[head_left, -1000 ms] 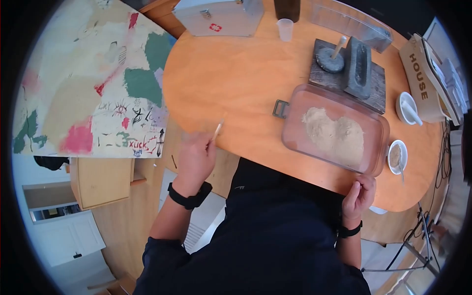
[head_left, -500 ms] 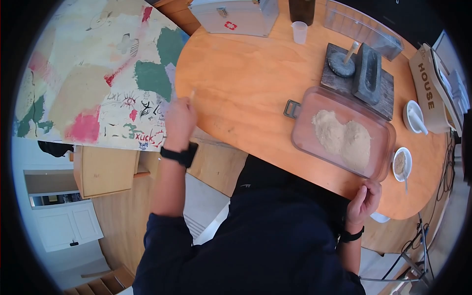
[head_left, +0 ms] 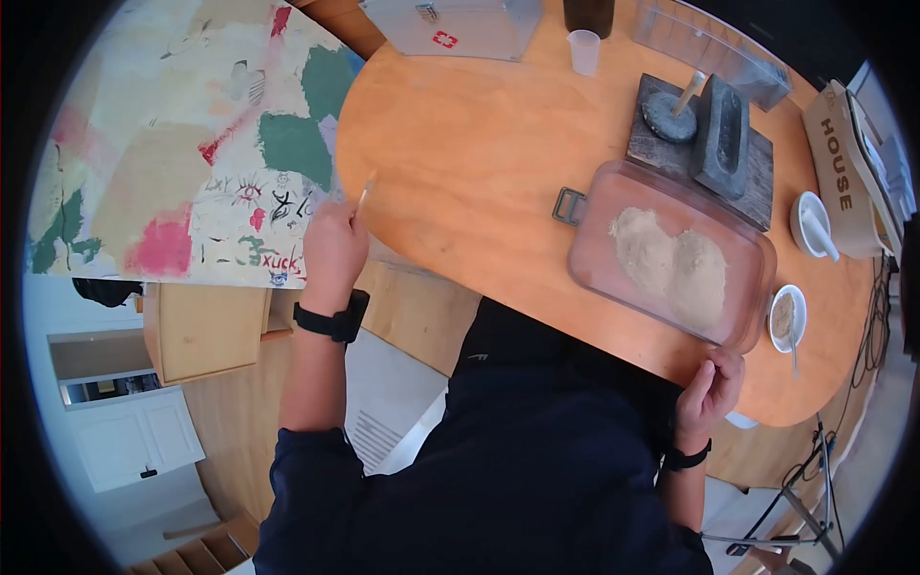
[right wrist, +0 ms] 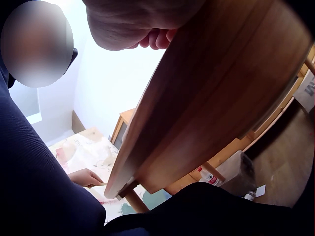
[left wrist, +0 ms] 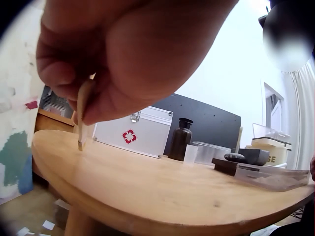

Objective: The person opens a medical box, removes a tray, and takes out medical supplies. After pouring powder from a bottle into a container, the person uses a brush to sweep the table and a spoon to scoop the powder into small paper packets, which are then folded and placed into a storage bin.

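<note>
Two bare hands were seen at a round-ended, orange-brown wooden table. The left hand pinched a slim, pale, wood-coloured stick between thumb and fingers, its free end over the tabletop near the rounded left edge; whether the tip touched the wood, I could not tell. The right hand rested at the near table edge, fingers curled, just beside one corner of a shallow, clear plastic tray; I could not tell whether it gripped anything. Two merging mounds of beige powder lay in the tray. Behind it, a dark wooden board bore a grey stone trough and a grey stone disc with an upright, pale handle. Toward the right stood a white mortar with its pestle and, nearer the person, a small white bowl containing brownish powder and a spoon.
</note>
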Demonstrator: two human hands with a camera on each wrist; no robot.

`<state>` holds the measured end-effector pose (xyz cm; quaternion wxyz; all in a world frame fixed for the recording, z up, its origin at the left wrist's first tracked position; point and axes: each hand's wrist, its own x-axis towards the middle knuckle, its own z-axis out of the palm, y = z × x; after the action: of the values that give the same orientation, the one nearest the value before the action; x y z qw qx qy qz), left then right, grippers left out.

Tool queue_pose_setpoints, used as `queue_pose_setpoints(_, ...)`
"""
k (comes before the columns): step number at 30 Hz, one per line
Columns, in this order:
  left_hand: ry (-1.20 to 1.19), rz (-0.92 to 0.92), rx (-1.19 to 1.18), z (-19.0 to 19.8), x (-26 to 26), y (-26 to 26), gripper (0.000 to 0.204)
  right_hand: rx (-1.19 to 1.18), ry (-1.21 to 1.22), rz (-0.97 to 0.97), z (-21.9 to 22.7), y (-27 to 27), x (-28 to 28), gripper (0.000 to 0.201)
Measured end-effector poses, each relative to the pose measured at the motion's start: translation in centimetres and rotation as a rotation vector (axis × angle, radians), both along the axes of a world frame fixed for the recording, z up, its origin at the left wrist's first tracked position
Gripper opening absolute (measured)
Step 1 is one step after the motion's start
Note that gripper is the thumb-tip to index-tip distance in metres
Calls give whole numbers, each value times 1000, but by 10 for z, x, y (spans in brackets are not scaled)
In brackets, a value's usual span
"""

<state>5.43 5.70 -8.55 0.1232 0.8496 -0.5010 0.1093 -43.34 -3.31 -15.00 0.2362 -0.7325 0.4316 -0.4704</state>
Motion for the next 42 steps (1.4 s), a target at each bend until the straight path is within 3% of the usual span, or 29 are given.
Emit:
queue_pose_setpoints(3,121,-224,17,-16,-30,0,6,-2,-17,31,1,0,3,11)
queue_pose_setpoints(6,230,-255,32,-2,-66,-18,7,-2,-15,27,-2,0,3,11)
queue_pose_setpoints(10,13,20,27,-13,-4,-44,12,-2,-8,-14,-2,2,-2,11)
queue_pose_setpoints(12,-7,-65,23,-9,1,-48,12,-22,-21,-14,-3,-2,1,11)
queue_pose_setpoints(14,79,-296,51,-10,-16,-45,13,-28,-18,5,0,0,3,10)
queue_pose_setpoints(16,134,-305,34,0,-25,-51,12,-20,-27,-5,1,0,4,10)
queue_pose_setpoints(18,-33,-109,96,0,-3,-66,12,-13,-30,-2,0,0,3,10)
queue_pose_setpoints(22,-30,-32,41,-18,29,-83,11,-29,-1,4,-1,0,1,10)
queue_pose_setpoints(24,-93,-279,105,-17,0,-79,10,-18,-7,6,0,0,1,10)
queue_pose_setpoints(26,59,-483,80,-13,-34,-74,9,-34,1,2,2,-1,3,10)
queue_pose_setpoints(29,78,-462,41,-7,-38,-87,9,-29,-14,-15,2,0,5,10)
queue_pose_setpoints(31,-28,-288,-16,-13,-12,-107,11,-30,-5,-10,3,0,6,10)
queue_pose_setpoints(32,-24,-285,-20,-16,-11,-104,11,-34,-2,-13,3,0,5,10)
queue_pose_setpoints(34,-129,-262,164,-20,-11,-109,9,-34,-13,4,2,-2,3,10)
queue_pose_setpoints(35,-164,-398,156,-20,-20,-101,9,-21,-27,18,1,0,3,10)
queue_pose_setpoints(36,-169,-414,158,-14,-34,-94,9,-19,-31,3,1,1,3,10)
queue_pose_setpoints(38,144,-507,24,1,-60,-90,9,-44,-23,2,3,-1,4,9)
queue_pose_setpoints(40,27,-510,70,-6,-38,-98,6,-42,-28,-12,4,-1,7,9)
queue_pose_setpoints(42,22,-279,9,-9,-22,-110,8,-46,-33,-16,4,-1,6,9)
